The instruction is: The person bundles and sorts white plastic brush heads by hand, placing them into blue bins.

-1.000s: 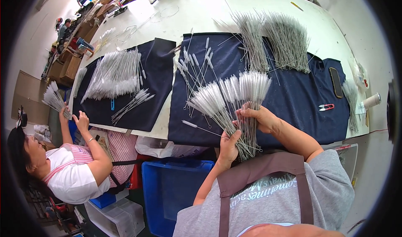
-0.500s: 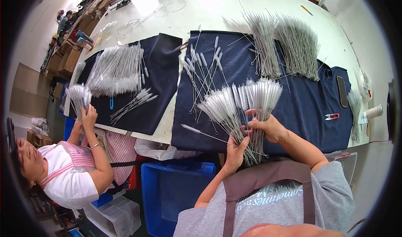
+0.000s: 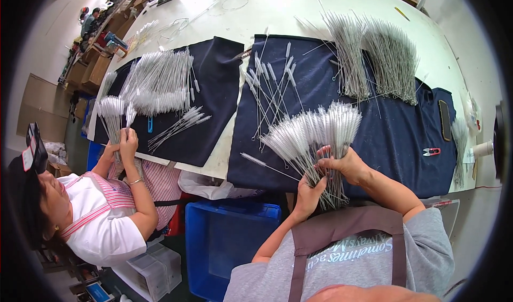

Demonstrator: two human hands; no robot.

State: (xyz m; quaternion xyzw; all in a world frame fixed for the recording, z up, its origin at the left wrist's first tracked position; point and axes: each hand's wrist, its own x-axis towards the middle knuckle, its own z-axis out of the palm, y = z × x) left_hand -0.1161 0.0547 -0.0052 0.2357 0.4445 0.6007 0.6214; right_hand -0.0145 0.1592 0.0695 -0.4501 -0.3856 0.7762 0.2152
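A wide fanned bundle of thin wire brushes [image 3: 291, 136] with white bristle heads is between my hands at the front edge of the dark cloth. My left hand [image 3: 310, 195] is closed round the wire stems low on the left side. My right hand [image 3: 350, 167] grips the stems higher up on the right, its thumb across them and some fingers hidden behind. One single brush [image 3: 262, 163] sticks out leftward by my left hand. Several loose brushes [image 3: 272, 88] lie scattered on the cloth just beyond the bundle.
Two thick brush piles [image 3: 347, 51] lie at the far right of the dark cloth [image 3: 395, 142]. Red-handled snips [image 3: 431, 152] and a phone [image 3: 444, 120] lie at right. A blue bin [image 3: 230, 243] stands below the table. At left, a co-worker [image 3: 107, 195] holds brushes beside another pile [image 3: 160, 83].
The two brush clusters in my hands have come closer together into one fan. The co-worker's nearer hand has shifted and now holds a few brushes apart from the bunch. The view has shifted slightly.
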